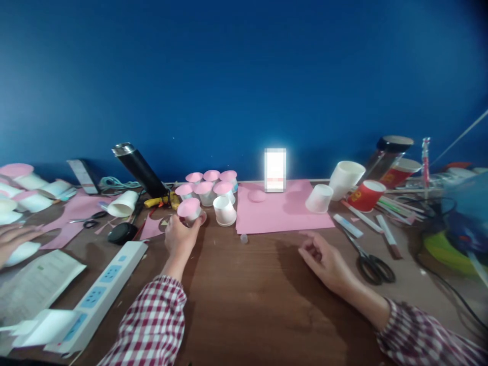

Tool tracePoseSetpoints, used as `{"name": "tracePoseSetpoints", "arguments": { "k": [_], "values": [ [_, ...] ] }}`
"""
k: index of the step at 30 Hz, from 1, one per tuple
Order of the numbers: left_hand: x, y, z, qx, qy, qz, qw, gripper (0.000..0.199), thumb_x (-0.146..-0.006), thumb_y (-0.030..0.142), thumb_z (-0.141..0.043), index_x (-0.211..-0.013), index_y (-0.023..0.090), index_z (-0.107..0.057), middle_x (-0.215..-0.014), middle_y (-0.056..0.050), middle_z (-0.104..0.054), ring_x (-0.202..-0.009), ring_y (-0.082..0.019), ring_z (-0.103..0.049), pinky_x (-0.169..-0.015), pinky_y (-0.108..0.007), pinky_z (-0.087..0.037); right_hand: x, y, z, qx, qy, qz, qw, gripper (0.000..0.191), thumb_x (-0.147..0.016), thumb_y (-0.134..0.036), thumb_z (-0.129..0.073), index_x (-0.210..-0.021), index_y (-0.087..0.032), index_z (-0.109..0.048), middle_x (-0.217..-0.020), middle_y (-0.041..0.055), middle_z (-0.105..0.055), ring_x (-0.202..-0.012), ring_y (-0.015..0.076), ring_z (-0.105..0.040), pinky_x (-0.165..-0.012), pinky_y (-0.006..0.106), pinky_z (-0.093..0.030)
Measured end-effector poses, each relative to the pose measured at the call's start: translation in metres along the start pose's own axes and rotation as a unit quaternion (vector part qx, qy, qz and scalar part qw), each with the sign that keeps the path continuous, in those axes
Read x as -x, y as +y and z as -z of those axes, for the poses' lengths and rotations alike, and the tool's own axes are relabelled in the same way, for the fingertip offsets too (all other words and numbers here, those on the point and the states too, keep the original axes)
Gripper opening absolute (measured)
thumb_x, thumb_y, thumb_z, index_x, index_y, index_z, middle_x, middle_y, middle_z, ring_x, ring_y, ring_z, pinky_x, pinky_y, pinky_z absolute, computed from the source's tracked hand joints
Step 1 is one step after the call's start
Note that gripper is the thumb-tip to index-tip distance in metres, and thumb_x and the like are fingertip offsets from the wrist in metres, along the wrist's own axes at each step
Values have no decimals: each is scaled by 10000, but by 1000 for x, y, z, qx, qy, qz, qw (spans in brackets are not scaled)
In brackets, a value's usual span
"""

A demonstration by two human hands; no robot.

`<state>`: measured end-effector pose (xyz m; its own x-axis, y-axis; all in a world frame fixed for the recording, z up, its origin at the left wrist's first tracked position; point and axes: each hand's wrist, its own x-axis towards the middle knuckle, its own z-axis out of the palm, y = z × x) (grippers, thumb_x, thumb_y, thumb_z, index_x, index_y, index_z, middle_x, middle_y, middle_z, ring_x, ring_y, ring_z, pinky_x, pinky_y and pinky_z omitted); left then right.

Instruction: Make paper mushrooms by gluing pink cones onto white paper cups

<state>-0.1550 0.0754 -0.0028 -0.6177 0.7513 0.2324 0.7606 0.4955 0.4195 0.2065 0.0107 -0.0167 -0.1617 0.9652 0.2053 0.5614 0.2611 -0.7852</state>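
Note:
My left hand (182, 235) has its fingers round the lower part of a small cup with a pink paper top (188, 207). Several similar pink-topped cups (205, 190) stand in a group just behind it. To its right is a white paper cup (224, 211), upside down, apart from my hand. Over the table at the right, my right hand (318, 255) is half curled, fingers apart and nothing in them. Beyond it lie pink paper sheets (282, 213) with a pink disc (256, 195) and an upside-down white cup (319, 198) on top.
A white power strip (101, 295) lies left of my left arm. Black scissors (375, 268), a glue tube (347, 225) and red cups (366, 196) are at the right. A black flask (140, 170) leans at the back. Another person's hand (15, 239) is at the far left.

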Motion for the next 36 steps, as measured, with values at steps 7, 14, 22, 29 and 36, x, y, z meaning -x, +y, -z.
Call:
{"name": "tracePoseSetpoints", "arguments": {
  "k": [7,14,22,29,36],
  "values": [
    [-20,-4,-5,10,11,11,1000,557,-701,569,-559,-1030,125,-488,-1079,-189,-573,-1065,-358,-516,-818,-456,-450,0,-1,0,9,-11,-4,1000,293,-863,-294,-491,-1131,-178,-485,-783,35,-607,-661,169,-609,-595,286,-501],
    [-27,-10,-4,12,21,22,999,551,-693,550,-575,-1034,125,-493,-1076,-183,-577,-1046,-353,-538,-808,-445,-458,0,0,0,11,-18,-2,1000,300,-861,-284,-485,-1141,-177,-485,-781,31,-606,-642,160,-599,-601,284,-497],
    [-24,-9,-4,18,61,45,997,629,-709,551,-568,-1126,93,-456,-1152,-224,-526,-1069,-382,-530,-838,-502,-449,0,4,-2,10,-33,-4,999,314,-861,-279,-476,-1158,-175,-469,-776,21,-594,-606,140,-570,-571,260,-467],
    [-28,-7,-11,36,66,41,996,577,-709,493,-604,-1099,84,-488,-1135,-225,-528,-1098,-378,-510,-876,-511,-436,0,7,-3,7,-43,-12,999,322,-857,-280,-482,-1163,-183,-467,-784,15,-589,-595,136,-562,-565,257,-458],
    [-28,-7,-12,65,76,45,994,628,-670,509,-631,-1095,70,-487,-1128,-241,-523,-1117,-409,-480,-878,-557,-419,0,6,-3,19,-39,3,999,313,-859,-268,-484,-1160,-184,-471,-777,8,-588,-605,135,-560,-582,259,-452]
  ]
}}
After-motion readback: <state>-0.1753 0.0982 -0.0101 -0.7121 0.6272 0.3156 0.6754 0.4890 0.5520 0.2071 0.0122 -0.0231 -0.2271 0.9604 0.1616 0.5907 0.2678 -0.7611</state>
